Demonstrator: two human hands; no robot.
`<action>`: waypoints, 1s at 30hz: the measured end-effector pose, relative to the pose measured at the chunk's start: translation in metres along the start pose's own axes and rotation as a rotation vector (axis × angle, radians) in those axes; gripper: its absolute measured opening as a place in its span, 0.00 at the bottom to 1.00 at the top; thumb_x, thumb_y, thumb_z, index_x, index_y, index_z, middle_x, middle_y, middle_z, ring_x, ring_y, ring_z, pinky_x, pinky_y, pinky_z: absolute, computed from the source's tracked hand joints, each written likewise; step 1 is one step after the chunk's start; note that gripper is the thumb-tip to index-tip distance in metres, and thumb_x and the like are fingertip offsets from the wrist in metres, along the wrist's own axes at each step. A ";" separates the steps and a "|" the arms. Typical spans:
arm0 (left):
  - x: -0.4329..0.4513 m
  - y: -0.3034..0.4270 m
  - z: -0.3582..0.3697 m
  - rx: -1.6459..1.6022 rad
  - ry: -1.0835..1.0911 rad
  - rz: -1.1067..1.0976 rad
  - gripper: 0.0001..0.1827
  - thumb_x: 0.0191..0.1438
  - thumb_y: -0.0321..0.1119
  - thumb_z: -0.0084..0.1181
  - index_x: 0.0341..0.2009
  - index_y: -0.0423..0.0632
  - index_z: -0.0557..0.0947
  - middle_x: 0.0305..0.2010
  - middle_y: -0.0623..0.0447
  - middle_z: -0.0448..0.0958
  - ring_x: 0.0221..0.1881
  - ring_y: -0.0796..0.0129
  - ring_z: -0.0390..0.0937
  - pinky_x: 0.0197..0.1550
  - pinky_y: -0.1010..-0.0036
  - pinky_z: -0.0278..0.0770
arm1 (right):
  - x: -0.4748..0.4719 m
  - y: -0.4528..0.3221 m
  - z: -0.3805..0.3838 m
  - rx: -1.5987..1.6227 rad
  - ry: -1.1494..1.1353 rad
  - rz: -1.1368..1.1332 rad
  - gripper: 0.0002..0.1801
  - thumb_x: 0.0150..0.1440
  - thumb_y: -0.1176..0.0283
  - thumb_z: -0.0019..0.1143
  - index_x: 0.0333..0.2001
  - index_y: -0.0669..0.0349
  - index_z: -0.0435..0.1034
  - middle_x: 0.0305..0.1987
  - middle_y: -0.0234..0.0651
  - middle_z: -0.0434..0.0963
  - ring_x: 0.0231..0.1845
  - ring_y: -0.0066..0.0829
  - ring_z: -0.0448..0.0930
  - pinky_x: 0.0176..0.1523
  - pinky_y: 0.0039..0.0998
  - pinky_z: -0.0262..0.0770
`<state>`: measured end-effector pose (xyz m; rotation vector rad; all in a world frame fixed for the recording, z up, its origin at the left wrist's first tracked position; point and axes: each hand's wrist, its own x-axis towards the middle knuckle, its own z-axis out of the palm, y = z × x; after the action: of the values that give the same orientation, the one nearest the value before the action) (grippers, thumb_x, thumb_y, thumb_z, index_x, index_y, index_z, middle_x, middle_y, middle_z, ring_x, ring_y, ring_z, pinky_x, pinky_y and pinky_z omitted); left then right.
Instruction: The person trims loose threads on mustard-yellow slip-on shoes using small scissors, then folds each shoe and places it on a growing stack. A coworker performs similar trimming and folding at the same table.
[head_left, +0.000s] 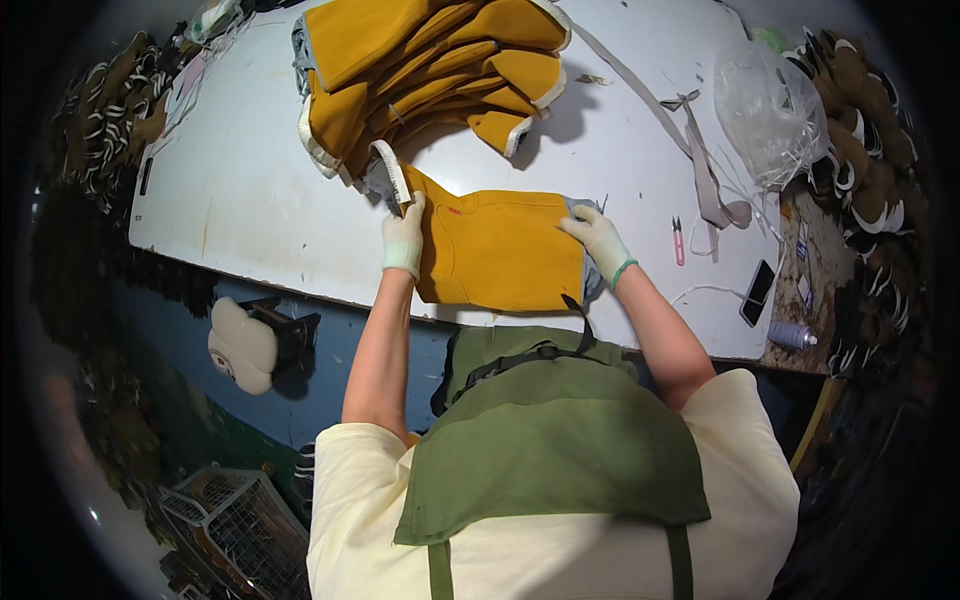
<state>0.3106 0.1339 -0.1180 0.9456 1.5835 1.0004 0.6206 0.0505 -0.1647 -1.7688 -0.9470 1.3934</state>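
A mustard-yellow boot upper (510, 247) lies on the near part of the white table (247, 180). My left hand (403, 238), in a thin white glove, grips it at its left end, close to the curved white edging. At the opposite end, where grey-blue lining shows, my gloved right hand (600, 238) holds the edge. The fingers of both hands are partly hidden by the material. Just beyond is a heaped stack of similar yellow uppers (427, 82) with white edges and grey-blue lining.
To the right lie pink-handled thread snips (679, 241), a grey fabric strip (705, 176), a clear plastic bag (769, 112), a phone (757, 292) and a spray can (791, 336). Brown pieces are piled at right (874, 142) and left (112, 112). A stool (244, 345) stands below the table edge.
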 end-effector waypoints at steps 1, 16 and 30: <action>-0.002 0.004 0.002 0.030 -0.019 -0.012 0.23 0.55 0.48 0.58 0.35 0.36 0.81 0.28 0.53 0.76 0.30 0.72 0.68 0.34 0.73 0.69 | -0.011 -0.011 -0.001 0.055 0.012 -0.012 0.34 0.56 0.60 0.55 0.60 0.71 0.60 0.61 0.48 0.68 0.58 0.36 0.71 0.60 0.29 0.66; 0.015 -0.030 0.063 0.797 0.250 0.398 0.38 0.55 0.52 0.55 0.63 0.43 0.60 0.58 0.37 0.67 0.50 0.41 0.71 0.53 0.55 0.70 | -0.031 -0.040 0.094 -1.125 -0.041 -0.703 0.36 0.53 0.47 0.51 0.61 0.54 0.63 0.67 0.49 0.60 0.68 0.50 0.58 0.67 0.61 0.43; 0.065 -0.060 0.075 0.933 -0.022 0.258 0.23 0.50 0.33 0.55 0.51 0.44 0.71 0.51 0.46 0.70 0.50 0.50 0.69 0.53 0.58 0.67 | -0.013 0.016 0.128 -1.118 0.082 -0.517 0.39 0.54 0.46 0.48 0.66 0.53 0.57 0.70 0.52 0.52 0.71 0.55 0.49 0.66 0.66 0.35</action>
<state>0.3648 0.1839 -0.2076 1.8101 1.9638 0.3594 0.4952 0.0414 -0.1966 -2.0095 -2.1999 0.4134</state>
